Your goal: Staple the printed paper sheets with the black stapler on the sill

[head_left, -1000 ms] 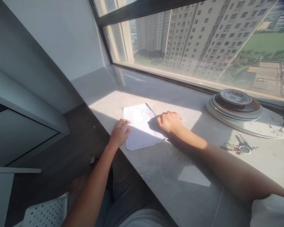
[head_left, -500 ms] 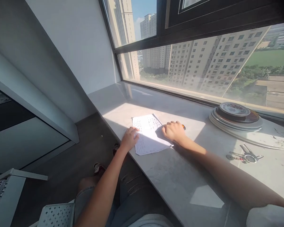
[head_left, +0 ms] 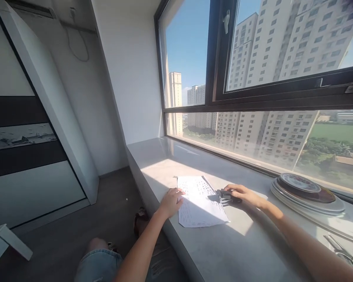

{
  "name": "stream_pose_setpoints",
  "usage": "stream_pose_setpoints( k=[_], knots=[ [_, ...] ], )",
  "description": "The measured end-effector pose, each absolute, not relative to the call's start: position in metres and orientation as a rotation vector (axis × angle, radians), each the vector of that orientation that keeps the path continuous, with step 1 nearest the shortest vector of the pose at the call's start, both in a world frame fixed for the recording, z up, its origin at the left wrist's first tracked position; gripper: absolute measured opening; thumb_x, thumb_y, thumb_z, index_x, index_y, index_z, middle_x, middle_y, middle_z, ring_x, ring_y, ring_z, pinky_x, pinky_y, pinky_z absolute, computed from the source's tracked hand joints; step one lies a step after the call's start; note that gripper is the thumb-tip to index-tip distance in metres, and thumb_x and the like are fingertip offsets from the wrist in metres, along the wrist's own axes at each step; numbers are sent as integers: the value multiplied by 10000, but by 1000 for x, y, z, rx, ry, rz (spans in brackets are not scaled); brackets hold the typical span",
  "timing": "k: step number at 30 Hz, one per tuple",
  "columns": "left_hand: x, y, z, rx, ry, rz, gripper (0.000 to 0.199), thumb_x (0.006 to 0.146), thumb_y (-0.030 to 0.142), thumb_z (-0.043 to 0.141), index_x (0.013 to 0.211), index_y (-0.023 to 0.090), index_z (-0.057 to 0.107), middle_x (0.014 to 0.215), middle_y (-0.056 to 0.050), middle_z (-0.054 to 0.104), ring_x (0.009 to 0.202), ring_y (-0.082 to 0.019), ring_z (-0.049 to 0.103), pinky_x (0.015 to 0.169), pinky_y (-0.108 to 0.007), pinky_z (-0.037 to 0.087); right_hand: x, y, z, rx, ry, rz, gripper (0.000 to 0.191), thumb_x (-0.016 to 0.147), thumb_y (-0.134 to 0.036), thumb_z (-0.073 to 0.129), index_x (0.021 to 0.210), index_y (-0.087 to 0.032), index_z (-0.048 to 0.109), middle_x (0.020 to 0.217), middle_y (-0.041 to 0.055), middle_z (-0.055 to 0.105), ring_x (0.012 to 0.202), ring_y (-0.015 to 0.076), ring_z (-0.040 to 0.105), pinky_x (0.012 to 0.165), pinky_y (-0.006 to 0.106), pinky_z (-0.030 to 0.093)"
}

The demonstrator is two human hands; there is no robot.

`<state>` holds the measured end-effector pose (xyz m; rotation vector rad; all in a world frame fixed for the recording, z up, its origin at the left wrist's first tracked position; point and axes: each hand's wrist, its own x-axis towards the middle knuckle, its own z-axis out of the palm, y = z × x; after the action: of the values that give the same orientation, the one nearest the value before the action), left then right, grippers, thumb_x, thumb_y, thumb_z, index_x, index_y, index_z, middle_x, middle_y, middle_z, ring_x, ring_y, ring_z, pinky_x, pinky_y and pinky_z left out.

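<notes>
Sheets of paper with writing [head_left: 198, 207] lie on the pale windowsill counter [head_left: 223, 250], partly in sunlight. My left hand [head_left: 171, 201] rests on their left edge, its fingers slightly spread and nothing gripped. Just right of the paper, my right hand [head_left: 243, 194] has its fingers around a dark object [head_left: 231, 197] with metallic parts at its left end, near the paper's right edge. What exactly this object is, I cannot make out.
Stacked plates [head_left: 306, 192] stand on the right by the window. Scissors [head_left: 342, 250] lie nearer at the lower right. A white stool [head_left: 14, 243] is on the floor at the left, and a wardrobe [head_left: 26, 188] stands behind.
The view has tilted up. My right hand has moved off the paper to the right and now has the dark object under its fingers. My left hand remains at the paper's left edge.
</notes>
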<state>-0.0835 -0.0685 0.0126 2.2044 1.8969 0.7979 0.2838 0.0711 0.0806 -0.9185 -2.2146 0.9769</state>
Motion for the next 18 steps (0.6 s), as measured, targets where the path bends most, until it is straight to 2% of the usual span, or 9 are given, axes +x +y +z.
stream_pose_setpoints(
  k=[3, 6, 13, 18],
  knots=[
    [-85, -67, 9, 2212, 1881, 798, 369, 1065, 331, 556, 1378, 296, 749, 1503, -61, 680, 1429, -314, 561, 1220, -517, 475, 296, 68, 90, -876, -2200, 1133, 538, 529, -767, 893, 719, -279, 768, 786, 73, 746, 788, 349, 691, 758, 481, 573],
    [-86, -66, 8, 2212, 1881, 785, 404, 1035, 336, 608, 1417, 294, 732, 1521, -60, 674, 1444, -320, 548, 1227, -521, 465, 295, 72, 87, -936, -2135, 1044, 431, 515, -666, 909, 656, -298, 735, 697, 57, 716, 730, 345, 658, 751, 506, 568],
    [-85, -65, 7, 2207, 1901, 781, 417, 1001, 343, 646, 1407, 301, 732, 1496, -58, 684, 1417, -327, 564, 1217, -518, 466, 247, 90, 70, -1188, -1752, 581, 363, 793, -679, 685, 765, -318, 663, 734, 109, 736, 749, 405, 686, 728, 564, 551],
    [-83, -69, 14, 2220, 1887, 720, 407, 1018, 351, 615, 1404, 269, 712, 1506, -79, 666, 1421, -340, 550, 1226, -527, 446, 192, 54, 50, -1002, -1879, 860, 356, 831, -606, 719, 918, -264, 762, 916, 102, 820, 891, 385, 753, 800, 494, 579]
  ],
)
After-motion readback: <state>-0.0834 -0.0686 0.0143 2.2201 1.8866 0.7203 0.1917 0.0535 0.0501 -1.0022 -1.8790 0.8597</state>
